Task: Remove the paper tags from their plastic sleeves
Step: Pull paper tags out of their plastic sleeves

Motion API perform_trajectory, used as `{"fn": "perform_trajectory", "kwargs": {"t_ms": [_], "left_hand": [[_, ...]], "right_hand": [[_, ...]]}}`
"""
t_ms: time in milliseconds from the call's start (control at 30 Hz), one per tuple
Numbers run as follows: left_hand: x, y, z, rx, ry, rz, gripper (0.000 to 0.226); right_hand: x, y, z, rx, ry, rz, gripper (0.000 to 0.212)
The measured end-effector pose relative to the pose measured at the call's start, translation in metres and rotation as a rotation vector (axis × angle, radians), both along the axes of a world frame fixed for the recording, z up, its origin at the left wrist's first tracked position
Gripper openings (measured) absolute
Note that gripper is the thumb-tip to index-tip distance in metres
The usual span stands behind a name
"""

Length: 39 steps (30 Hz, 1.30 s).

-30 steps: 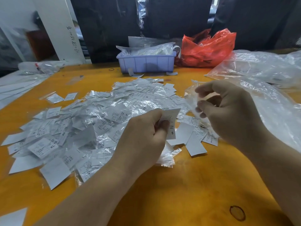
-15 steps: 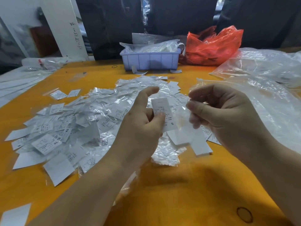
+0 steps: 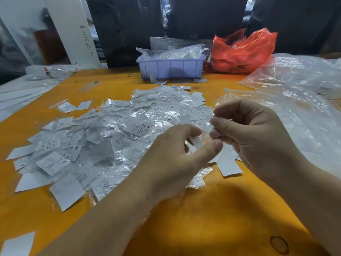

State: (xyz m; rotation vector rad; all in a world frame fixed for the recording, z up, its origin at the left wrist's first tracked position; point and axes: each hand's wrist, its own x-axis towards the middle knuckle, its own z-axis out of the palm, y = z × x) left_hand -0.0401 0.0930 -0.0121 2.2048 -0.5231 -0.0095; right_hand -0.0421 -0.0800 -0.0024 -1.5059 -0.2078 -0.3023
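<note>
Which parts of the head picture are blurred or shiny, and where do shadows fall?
Head view: the left hand and the paper tag it pinches are motion-blurred; glare glints off the pile of plastic sleeves and the clear bags; the arms shadow the orange table; wide-angle distortion bends the edges.

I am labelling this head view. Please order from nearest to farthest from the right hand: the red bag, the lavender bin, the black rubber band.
From the right hand:
1. Lavender bin, back centre.
2. Red bag, back right; close to the bin's rank.
3. Black rubber band, left of the bin.
</note>
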Motion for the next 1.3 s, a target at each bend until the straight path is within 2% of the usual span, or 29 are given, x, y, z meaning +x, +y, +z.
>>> {"fn": "perform_trajectory", "kwargs": {"t_ms": [133, 400, 533, 633, 833, 1033, 1167, 1300], "left_hand": [[0.0, 0.0, 0.001, 0.013, -0.045, 0.014, 0.047], [0.004, 0.002, 0.002, -0.206, 0.062, 0.01, 0.056], [0.004, 0.003, 0.003, -0.31, 0.098, -0.025, 0.05], [0.003, 0.005, 0.006, -0.335, 0.029, -0.048, 0.035], [0.001, 0.006, 0.01, -0.365, -0.103, -0.035, 0.013], [-0.001, 0.006, 0.011, -0.365, -0.115, -0.075, 0.007], [-0.001, 0.003, 0.011, -0.328, -0.087, -0.161, 0.006], [0.0, 0.002, 0.01, -0.243, -0.092, -0.191, 0.007]], "right_hand": [[0.001, 0.0, -0.001, 0.008, 0.023, 0.017, 0.014], [-0.002, 0.001, 0.001, 0.011, 0.072, 0.203, 0.033], [-0.005, 0.001, 0.004, 0.063, 0.077, 0.361, 0.043], [-0.007, 0.0, 0.007, 0.053, 0.082, 0.399, 0.046], [-0.005, -0.002, 0.008, 0.068, 0.092, 0.329, 0.04], [-0.002, -0.003, 0.009, 0.039, 0.136, 0.178, 0.016], [-0.004, -0.001, 0.009, -0.096, 0.168, 0.265, 0.031], [-0.007, 0.003, 0.008, -0.073, 0.124, 0.259, 0.023]]}}
